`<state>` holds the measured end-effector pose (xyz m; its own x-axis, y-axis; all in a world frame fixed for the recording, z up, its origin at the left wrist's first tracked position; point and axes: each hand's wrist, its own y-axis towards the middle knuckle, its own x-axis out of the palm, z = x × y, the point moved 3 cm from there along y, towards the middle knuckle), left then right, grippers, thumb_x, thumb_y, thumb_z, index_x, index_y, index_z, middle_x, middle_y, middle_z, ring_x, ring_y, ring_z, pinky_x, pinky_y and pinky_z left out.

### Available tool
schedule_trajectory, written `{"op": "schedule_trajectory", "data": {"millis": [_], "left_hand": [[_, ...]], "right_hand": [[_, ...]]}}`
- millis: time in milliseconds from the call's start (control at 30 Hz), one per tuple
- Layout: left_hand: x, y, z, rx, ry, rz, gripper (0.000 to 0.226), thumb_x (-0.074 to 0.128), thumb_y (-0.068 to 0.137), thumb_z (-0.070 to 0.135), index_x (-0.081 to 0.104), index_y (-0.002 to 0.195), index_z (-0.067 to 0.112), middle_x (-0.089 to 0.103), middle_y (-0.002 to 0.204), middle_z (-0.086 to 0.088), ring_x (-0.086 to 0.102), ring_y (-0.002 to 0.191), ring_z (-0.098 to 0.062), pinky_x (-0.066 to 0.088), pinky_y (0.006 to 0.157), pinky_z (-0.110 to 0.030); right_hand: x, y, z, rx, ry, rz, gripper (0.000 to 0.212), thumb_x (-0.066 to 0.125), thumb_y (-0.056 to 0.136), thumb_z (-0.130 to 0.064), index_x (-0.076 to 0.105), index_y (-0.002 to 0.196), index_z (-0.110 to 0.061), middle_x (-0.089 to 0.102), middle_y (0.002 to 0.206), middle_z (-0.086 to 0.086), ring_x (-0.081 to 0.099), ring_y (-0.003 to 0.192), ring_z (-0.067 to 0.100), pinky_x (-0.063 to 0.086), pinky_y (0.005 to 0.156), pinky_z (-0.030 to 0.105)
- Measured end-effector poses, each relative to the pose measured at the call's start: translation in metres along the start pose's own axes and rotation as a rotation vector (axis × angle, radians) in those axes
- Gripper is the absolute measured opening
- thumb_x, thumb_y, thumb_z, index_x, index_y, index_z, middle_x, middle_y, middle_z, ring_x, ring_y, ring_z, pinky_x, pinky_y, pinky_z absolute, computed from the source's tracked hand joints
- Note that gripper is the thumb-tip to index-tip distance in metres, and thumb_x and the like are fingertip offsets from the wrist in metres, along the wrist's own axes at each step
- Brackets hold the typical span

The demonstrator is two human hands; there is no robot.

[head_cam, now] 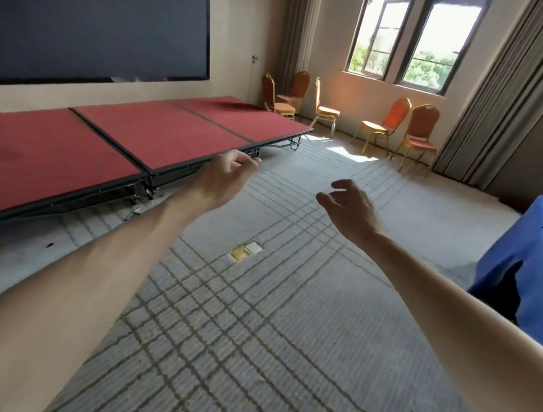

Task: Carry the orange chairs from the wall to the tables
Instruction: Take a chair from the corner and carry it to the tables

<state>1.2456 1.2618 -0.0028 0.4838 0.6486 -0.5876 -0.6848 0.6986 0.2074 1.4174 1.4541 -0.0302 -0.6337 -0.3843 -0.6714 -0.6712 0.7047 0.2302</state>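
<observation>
The orange chairs (397, 113) stand under the window (419, 38), well ahead and rightward of you — so your right hand (350, 209) is nearer than your left hand (223, 178); both are relaxed, fingers loose, holding nothing.

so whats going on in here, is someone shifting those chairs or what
A person faces the far wall with both arms stretched forward. The left hand and right hand hold nothing, fingers loosely curled. Five orange chairs stand along the wall by the window, none picked up yet. A blue-covered table sits at the right edge and a red stage platform runs along the left.
</observation>
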Motion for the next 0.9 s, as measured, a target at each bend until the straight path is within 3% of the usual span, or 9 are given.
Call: {"op": "schedule_trajectory", "data": {"millis": [133, 267, 467, 700, 900], "left_hand": [[-0.006, 0.106, -0.029, 0.024, -0.032, 0.025, 0.042, 0.051, 0.096, 0.053, 0.059, 0.126, 0.025, 0.057, 0.115, 0.006, 0.055, 0.106, -0.015, 0.040, 0.081, -0.031], [-0.020, 0.237, -0.054, 0.071, -0.028, 0.031, 0.045, 0.054, 0.092, 0.056, 0.058, 0.127, 0.027, 0.061, 0.122, 0.003, 0.056, 0.111, -0.017, 0.044, 0.088, -0.034], [-0.039, 0.423, -0.044, 0.145, -0.102, 0.029, 0.038, 0.054, 0.093, 0.053, 0.059, 0.122, 0.029, 0.061, 0.121, 0.004, 0.055, 0.113, -0.016, 0.041, 0.084, -0.032], [-0.005, 0.602, -0.072, 0.144, -0.219, -0.007, 0.038, 0.056, 0.090, 0.054, 0.061, 0.119, 0.030, 0.063, 0.120, 0.003, 0.057, 0.114, -0.014, 0.044, 0.088, -0.032], [0.049, 0.786, -0.119, 0.152, -0.220, -0.031, 0.039, 0.058, 0.092, 0.048, 0.059, 0.126, 0.026, 0.062, 0.123, 0.004, 0.055, 0.114, -0.014, 0.039, 0.073, -0.021]], "right_hand": [[0.011, 0.105, -0.004, -0.019, 0.057, 0.039, 0.052, 0.063, 0.089, -0.049, 0.054, 0.132, -0.022, 0.069, 0.119, -0.004, 0.063, 0.104, 0.012, 0.043, 0.071, 0.023], [0.029, 0.225, -0.014, -0.052, 0.068, 0.099, 0.051, 0.066, 0.089, -0.046, 0.054, 0.131, -0.020, 0.069, 0.120, -0.001, 0.064, 0.105, 0.014, 0.048, 0.082, 0.027], [0.027, 0.394, -0.030, -0.077, 0.075, 0.204, 0.049, 0.068, 0.089, -0.043, 0.055, 0.130, -0.019, 0.069, 0.118, -0.002, 0.065, 0.108, 0.014, 0.053, 0.094, 0.036], [0.056, 0.559, -0.001, -0.063, 0.075, 0.258, 0.049, 0.067, 0.090, -0.042, 0.055, 0.131, -0.017, 0.068, 0.119, -0.001, 0.064, 0.105, 0.012, 0.049, 0.082, 0.025], [0.094, 0.729, 0.053, -0.107, -0.041, 0.250, 0.052, 0.067, 0.091, -0.040, 0.052, 0.134, -0.015, 0.066, 0.122, 0.001, 0.063, 0.110, 0.015, 0.049, 0.088, 0.029]]}}
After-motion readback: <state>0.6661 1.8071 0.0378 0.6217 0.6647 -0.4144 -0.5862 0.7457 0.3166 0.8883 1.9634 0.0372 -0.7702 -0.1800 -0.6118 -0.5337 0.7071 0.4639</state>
